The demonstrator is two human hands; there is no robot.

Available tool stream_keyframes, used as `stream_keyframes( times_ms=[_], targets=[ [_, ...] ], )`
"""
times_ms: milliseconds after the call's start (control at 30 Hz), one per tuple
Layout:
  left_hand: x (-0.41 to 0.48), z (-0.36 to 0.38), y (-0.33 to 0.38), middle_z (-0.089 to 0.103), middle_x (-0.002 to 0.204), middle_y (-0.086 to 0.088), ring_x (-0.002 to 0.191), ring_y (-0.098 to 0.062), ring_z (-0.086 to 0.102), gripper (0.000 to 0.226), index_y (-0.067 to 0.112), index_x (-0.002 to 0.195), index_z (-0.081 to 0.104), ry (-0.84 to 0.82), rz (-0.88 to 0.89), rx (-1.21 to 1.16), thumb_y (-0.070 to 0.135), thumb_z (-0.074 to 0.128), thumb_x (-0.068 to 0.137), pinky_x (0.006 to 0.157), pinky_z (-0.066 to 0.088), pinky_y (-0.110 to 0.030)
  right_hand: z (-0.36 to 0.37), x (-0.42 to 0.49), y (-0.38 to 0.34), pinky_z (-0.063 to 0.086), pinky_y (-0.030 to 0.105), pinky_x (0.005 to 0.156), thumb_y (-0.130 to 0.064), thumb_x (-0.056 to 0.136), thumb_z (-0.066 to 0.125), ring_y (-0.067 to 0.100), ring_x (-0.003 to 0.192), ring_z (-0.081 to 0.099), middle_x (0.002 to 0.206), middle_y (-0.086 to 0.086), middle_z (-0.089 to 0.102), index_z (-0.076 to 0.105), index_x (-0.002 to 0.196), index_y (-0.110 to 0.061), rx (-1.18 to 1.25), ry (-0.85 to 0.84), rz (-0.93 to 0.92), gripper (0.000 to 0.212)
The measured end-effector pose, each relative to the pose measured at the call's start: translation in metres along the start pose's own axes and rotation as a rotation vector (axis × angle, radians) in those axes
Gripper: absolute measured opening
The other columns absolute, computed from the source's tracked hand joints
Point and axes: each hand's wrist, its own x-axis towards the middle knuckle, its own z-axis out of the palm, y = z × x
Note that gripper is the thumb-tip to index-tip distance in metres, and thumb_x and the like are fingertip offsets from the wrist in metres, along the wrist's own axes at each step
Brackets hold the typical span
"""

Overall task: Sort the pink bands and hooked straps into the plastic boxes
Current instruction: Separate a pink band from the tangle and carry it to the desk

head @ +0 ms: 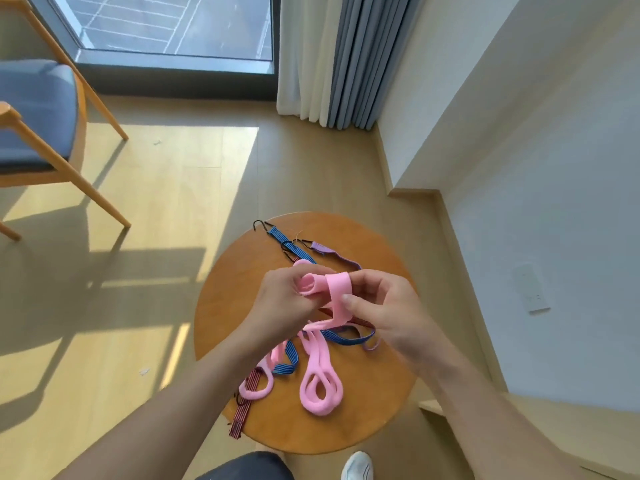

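Observation:
Above a small round wooden table, both my hands hold one pink band. My left hand grips its rolled-up end, and my right hand pinches the flat loop beside the roll; the band's tail hangs down toward the table. Two more pink bands lie on the table: one looped at the centre front, one to its left. Blue hooked straps, a purple strap and a dark red hooked strap lie tangled around them. No plastic boxes are in view.
A wooden chair with a blue cushion stands at the far left on the wood floor. A window and curtains are at the back, a white wall on the right. My shoe shows below the table.

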Motion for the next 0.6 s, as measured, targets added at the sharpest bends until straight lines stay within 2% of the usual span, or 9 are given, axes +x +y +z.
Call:
stream_keyframes(
  times_ms=[67,100,167,233,367,400,500,600],
  targets=[
    [-0.001,0.012,0.030,0.079,0.088,0.005,0.082,-0.019,0.075,0.016,0.020,0.100,0.083,0.045,0.058,-0.017,0.012,0.083,0.087,0.070,0.062,-0.037,-0.021,-0.019,-0.020,0.058,0.027,0.074,0.002,0.088,0.069,0.018,0.090,0.073,0.097,0.006,0.077,0.072,0.107,-0.010,0.012,0.025,-0.064,0.022],
    [-0.003,0.018,0.044,0.078,0.082,0.008,0.079,-0.015,0.074,0.012,0.021,0.095,0.083,0.068,0.094,-0.029,0.012,0.083,0.087,0.069,0.061,-0.036,-0.032,-0.030,-0.028,0.058,0.026,0.075,0.004,0.085,0.071,0.019,0.091,0.073,0.098,0.008,0.077,0.072,0.108,-0.007,0.019,0.034,-0.098,0.025],
    [-0.010,0.028,0.073,0.073,0.069,0.017,0.066,-0.003,0.067,0.022,0.036,0.080,0.079,0.064,0.148,-0.063,0.016,0.081,0.088,0.062,0.055,-0.025,-0.052,-0.054,-0.042,0.058,0.025,0.076,0.009,0.079,0.075,0.021,0.090,0.074,0.098,0.011,0.077,0.072,0.108,-0.003,0.022,0.077,-0.166,0.031],
    [-0.022,0.040,0.098,0.068,0.061,0.015,0.059,0.002,0.060,0.033,0.038,0.065,0.074,0.013,0.178,-0.104,0.019,0.079,0.091,0.058,0.049,-0.017,-0.071,-0.079,-0.051,0.060,0.025,0.073,0.008,0.073,0.080,0.021,0.087,0.075,0.093,0.009,0.078,0.074,0.105,-0.002,0.038,0.171,-0.235,0.033],
    [-0.058,0.077,0.144,0.071,0.071,-0.012,0.063,-0.009,0.062,0.013,0.012,0.079,0.079,-0.104,0.172,-0.194,0.013,0.077,0.092,0.065,0.050,-0.024,-0.111,-0.130,-0.056,0.062,0.036,0.071,0.005,0.068,0.085,0.026,0.083,0.076,0.088,0.010,0.077,0.068,0.109,-0.006,0.148,0.318,-0.325,0.046],
    [-0.067,0.089,0.153,0.070,0.069,-0.012,0.061,-0.008,0.061,0.010,0.008,0.083,0.079,-0.127,0.170,-0.214,0.009,0.076,0.092,0.063,0.049,-0.021,-0.121,-0.144,-0.056,0.062,0.037,0.071,0.005,0.068,0.085,0.027,0.082,0.076,0.087,0.011,0.077,0.067,0.110,-0.007,0.163,0.339,-0.344,0.048],
    [-0.097,0.132,0.180,0.065,0.060,0.005,0.051,-0.001,0.055,0.004,0.005,0.087,0.078,-0.192,0.180,-0.283,0.004,0.075,0.086,0.053,0.044,-0.012,-0.153,-0.185,-0.051,0.063,0.038,0.069,0.005,0.066,0.087,0.025,0.080,0.076,0.085,0.009,0.078,0.068,0.105,-0.009,0.171,0.397,-0.403,0.045],
    [-0.122,0.172,0.197,0.065,0.060,0.008,0.050,0.000,0.055,0.017,0.006,0.088,0.079,-0.305,0.210,-0.348,0.006,0.068,0.075,0.052,0.044,-0.011,-0.183,-0.227,-0.042,0.063,0.036,0.069,0.006,0.068,0.086,0.023,0.079,0.076,0.084,0.008,0.078,0.069,0.103,-0.010,0.175,0.453,-0.415,0.043]
  ],
)
